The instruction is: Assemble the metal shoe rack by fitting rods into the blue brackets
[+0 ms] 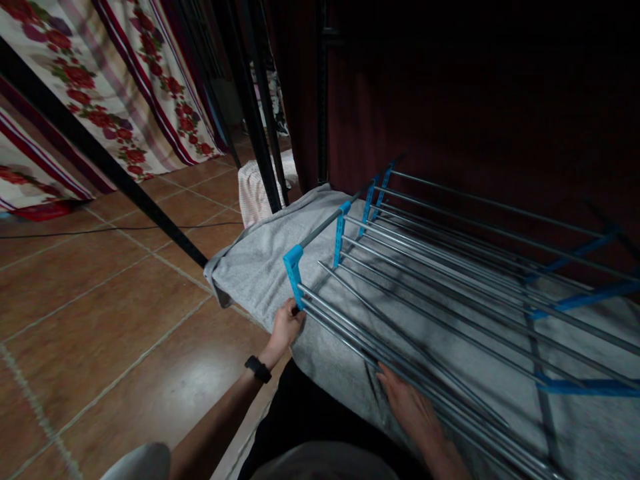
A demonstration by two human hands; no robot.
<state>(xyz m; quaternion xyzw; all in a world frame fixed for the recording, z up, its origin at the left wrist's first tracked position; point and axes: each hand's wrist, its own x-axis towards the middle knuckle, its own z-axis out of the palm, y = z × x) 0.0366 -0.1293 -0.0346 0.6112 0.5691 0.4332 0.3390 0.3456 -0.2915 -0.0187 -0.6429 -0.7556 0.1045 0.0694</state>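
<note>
A rack (425,267) of thin metal tubes joined by blue plastic brackets lies across grey cloth. At its near left corner, my left hand (287,325) is closed around the lower end of a blue bracket (294,275), where the near tubes go in; a dark bit shows at the fingers. My right hand (407,407) is farther along, its fingers curled against the near metal tubes (365,347); the tubes partly hide the fingertips. One loose metal tube (390,320) lies slanted on the cloth inside the rack, its left end free of any bracket.
Grey cloth (260,257) covers the low surface under the rack. Black metal posts (250,107) and a slanted black bar (115,173) stand at the left. Beyond are a floral curtain (110,87), tiled floor (125,300), a thin cable (125,229) and a dark red panel (450,120).
</note>
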